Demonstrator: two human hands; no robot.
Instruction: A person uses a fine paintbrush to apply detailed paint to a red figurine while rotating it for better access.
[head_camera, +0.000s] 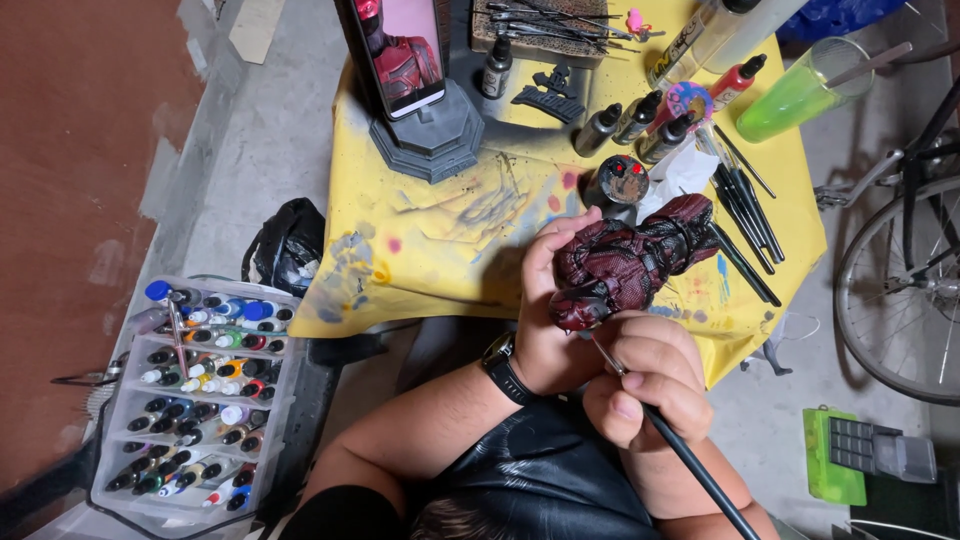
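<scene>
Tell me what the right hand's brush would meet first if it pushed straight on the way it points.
The dark red figure in the left hand. The right hand aims the thin brush up-left, its tip at the figure's lower end, seemingly already touching, though depth is unclear.

The figure (625, 262) I hold looks like matt dark-red plastic with a rough, woven texture. My brush (690, 455) has a smooth, glossy black handle. A paint-stained yellow cloth (440, 240) covers the desk, and the clear plastic rack (195, 400) holds glossy bottles.
</scene>
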